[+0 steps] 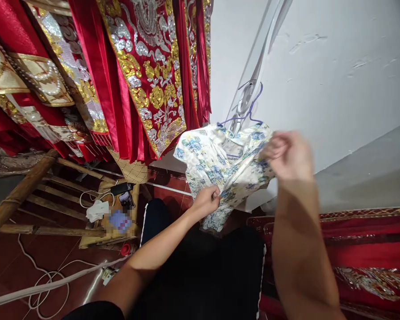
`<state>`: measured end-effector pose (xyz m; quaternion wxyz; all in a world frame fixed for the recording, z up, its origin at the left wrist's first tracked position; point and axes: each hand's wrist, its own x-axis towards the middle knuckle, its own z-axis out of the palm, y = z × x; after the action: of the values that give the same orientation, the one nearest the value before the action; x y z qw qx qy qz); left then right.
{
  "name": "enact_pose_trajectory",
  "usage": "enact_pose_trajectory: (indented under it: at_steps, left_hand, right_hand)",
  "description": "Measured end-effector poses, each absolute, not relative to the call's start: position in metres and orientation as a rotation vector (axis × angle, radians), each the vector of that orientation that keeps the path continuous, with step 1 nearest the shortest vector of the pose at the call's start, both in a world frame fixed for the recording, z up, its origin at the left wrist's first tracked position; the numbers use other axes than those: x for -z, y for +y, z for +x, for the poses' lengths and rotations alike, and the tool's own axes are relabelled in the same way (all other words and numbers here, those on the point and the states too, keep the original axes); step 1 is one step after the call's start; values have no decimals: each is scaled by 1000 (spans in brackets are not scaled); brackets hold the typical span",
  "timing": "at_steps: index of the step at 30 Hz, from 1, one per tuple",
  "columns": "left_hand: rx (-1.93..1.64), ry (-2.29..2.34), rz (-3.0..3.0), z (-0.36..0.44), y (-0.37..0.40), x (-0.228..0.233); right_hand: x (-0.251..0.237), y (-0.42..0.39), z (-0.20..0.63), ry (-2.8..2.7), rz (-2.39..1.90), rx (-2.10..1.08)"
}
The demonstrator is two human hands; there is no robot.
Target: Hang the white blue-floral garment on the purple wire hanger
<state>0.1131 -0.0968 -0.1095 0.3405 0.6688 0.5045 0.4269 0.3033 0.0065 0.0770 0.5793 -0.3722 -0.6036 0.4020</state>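
Note:
A short-sleeved white dress [200, 155] with blue and yellow flowers hangs on a thin purple hanger [251, 113] in front of me. Its front crosses over at the chest, and the lower part drops toward my lap. My left hand [206, 200] is closed, pinching the fabric at the middle of the front. At the shoulder and sleeve on the right side, my right hand [291, 153] has its fingers curled against the cloth. Motion blurs that hand, and it hides the sleeve there.
Red garments with gold and silver sequins [156, 84] hang at upper left. A bamboo chair [23, 195] stands below them, near a low stool [133, 218] holding a phone, tissue and cable. White cord [50, 284] coils on the floor. More red fabric [370, 249] lies at right.

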Motion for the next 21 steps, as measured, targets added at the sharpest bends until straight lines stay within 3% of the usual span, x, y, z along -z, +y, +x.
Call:
enact_pose_trajectory:
  at_steps: [4, 9, 13, 21]
  left_hand:
    - [-1129, 1327, 1693, 107, -102, 117]
    - [-1125, 1289, 1734, 109, -105, 116]
    - [-1072, 1323, 1794, 115, -103, 115]
    - [-1054, 1367, 1846, 121, -104, 112]
  right_hand:
    - [-106, 30, 314, -1449, -727, -815]
    - [-6, -17, 274, -1864, -1212, -789]
    - [67, -43, 257, -2055, -1446, -477]
    - [67, -27, 272, -2012, -1546, -300]
